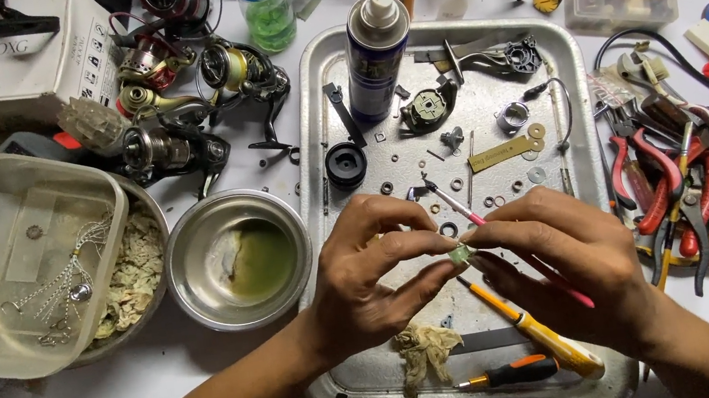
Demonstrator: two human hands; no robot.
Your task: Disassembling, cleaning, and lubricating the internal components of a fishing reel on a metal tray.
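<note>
Over the metal tray point(575, 94), my left hand point(367, 285) pinches a small greenish round part point(460, 254) between thumb and fingertips. My right hand point(567, 266) meets it from the right, touching the same part and holding a thin pink-handled brush point(457, 206) whose tip points up and left. Small washers and rings point(536, 173), a black round cap point(346, 165) and dark reel parts point(429, 107) lie on the tray beyond my hands. A crumpled rag point(424, 348) and two orange-handled screwdrivers point(535, 331) lie on the tray near my wrists.
A spray can point(375, 53) stands at the tray's back left. A steel bowl point(238, 260) with greenish liquid sits left of the tray, beside a clear plastic tub point(22, 264). Fishing reels point(192, 92) crowd the back left. Red-handled pliers point(686, 189) lie right.
</note>
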